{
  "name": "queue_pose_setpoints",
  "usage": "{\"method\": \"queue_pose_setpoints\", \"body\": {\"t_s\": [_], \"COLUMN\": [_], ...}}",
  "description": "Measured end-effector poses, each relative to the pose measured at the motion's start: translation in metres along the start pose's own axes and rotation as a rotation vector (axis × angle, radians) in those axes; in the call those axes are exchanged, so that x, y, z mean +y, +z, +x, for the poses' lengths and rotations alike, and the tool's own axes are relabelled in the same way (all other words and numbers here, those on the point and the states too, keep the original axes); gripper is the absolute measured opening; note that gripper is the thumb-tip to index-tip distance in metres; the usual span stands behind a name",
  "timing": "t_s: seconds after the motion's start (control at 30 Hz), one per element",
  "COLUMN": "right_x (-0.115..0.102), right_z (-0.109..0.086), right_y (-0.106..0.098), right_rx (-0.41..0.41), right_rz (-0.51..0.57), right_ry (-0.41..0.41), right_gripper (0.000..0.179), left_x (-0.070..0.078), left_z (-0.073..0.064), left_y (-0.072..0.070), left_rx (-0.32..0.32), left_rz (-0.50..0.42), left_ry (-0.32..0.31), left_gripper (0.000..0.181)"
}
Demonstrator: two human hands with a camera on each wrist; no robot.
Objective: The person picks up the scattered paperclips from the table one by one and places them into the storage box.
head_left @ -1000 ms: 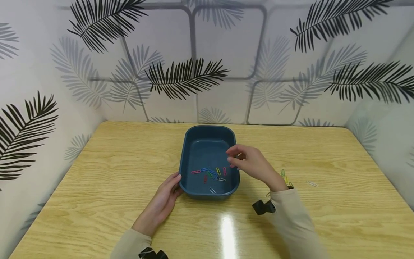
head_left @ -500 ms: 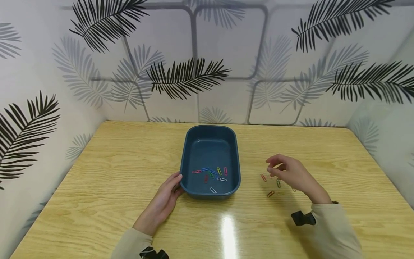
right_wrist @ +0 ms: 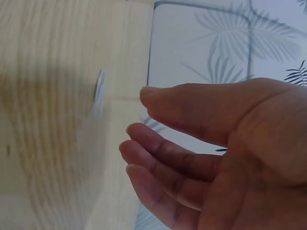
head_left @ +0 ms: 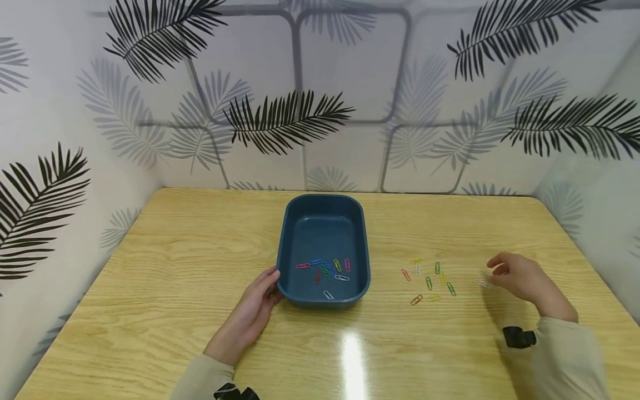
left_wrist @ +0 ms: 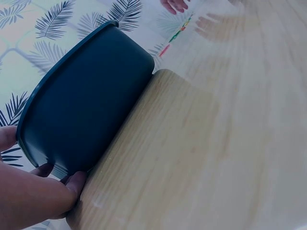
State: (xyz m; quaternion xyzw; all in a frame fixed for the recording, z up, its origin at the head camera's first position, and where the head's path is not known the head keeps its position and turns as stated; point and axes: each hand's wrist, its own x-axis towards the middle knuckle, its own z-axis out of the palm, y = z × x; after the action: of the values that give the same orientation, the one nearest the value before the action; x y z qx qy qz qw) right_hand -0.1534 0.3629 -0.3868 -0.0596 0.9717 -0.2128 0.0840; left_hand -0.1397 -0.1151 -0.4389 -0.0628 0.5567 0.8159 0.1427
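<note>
A dark blue plastic tray (head_left: 325,233) stands on the table with several coloured paper clips (head_left: 327,268) lying in its near half. My left hand (head_left: 252,308) grips the tray at its near left corner, thumb at the rim; in the left wrist view the fingers (left_wrist: 76,182) bend against the lower wall. At the right, my right hand (head_left: 525,280) hovers beside a white paper clip (head_left: 482,283), thumb and fingers loosely curved. The right wrist view shows the thumb apart from the fingers, nothing between them, and the white clip (right_wrist: 99,93) just beyond the fingertips.
Between the tray and my right hand, several loose paper clips are scattered, among them a green one (head_left: 451,288), a red one (head_left: 416,300) and a yellow one (head_left: 434,298). A patterned wall covering (head_left: 345,155) rises behind the wooden table (head_left: 210,239).
My right hand has moved from over the tray's right rim rightward, across the scattered clips, to the white clip. My left hand stays at the tray's corner.
</note>
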Motion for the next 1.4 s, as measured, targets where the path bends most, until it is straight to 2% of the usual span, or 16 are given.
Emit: {"method": "queue_pose_setpoints", "body": {"t_s": [0.3,0.57,1.0,1.17,1.4], "right_x": [0.006,0.008,0.002,0.001,-0.001], "right_z": [0.006,0.007,0.006,0.006,0.010], "right_y": [0.007,0.011,0.014,0.015,0.016], "right_rx": [-0.077,-0.064,-0.144,-0.144,-0.102], "right_rz": [0.028,0.005,0.090,0.102,0.048], "right_ry": [0.010,0.009,0.007,0.003,-0.001], "right_gripper": [0.026,0.016,0.012,0.015,0.020], "left_x": [-0.001,0.000,0.000,0.000,0.000], "left_z": [0.000,0.000,0.001,0.000,-0.001], "left_y": [-0.003,-0.002,-0.002,-0.003,-0.003], "left_rx": [-0.034,-0.043,-0.019,-0.034,-0.030], "left_rz": [0.010,0.012,0.000,0.007,-0.001], "left_ry": [-0.005,-0.002,-0.011,-0.003,-0.009], "left_gripper": [0.050,0.050,0.048,0.051,0.049]}}
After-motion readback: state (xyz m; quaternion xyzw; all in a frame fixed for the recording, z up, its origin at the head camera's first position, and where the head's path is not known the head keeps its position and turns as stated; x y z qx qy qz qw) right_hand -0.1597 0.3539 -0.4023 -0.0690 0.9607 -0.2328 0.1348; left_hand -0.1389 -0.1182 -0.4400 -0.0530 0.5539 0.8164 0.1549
